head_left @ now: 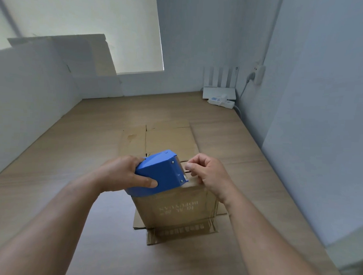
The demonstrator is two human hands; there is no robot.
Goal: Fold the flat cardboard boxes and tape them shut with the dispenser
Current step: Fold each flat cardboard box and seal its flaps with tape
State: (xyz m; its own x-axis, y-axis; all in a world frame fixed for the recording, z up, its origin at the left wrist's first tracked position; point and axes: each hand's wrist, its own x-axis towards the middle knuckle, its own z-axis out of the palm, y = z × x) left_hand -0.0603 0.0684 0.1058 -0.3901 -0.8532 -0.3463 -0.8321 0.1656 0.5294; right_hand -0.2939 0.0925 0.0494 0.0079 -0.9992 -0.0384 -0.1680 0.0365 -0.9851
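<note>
A person's left hand (123, 174) is gripping the blue dispenser (160, 173) over a folded cardboard box (174, 209) standing on the worktop (73, 154). The right hand (208, 175) is pinching at the cutter, apparently on the tape end. The box, probably light and stiff, is likely best steadied by its top edges.

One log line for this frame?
left hand: holds dispenser | right hand: pinching at blade | box: upright beneath

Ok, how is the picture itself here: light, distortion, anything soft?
Head view: soft, even daylight from the blind, no glare; the wide-angle lens tilts and bows the walls; the tape dispenser reads sharp, while the print on the box is smeared.
</note>
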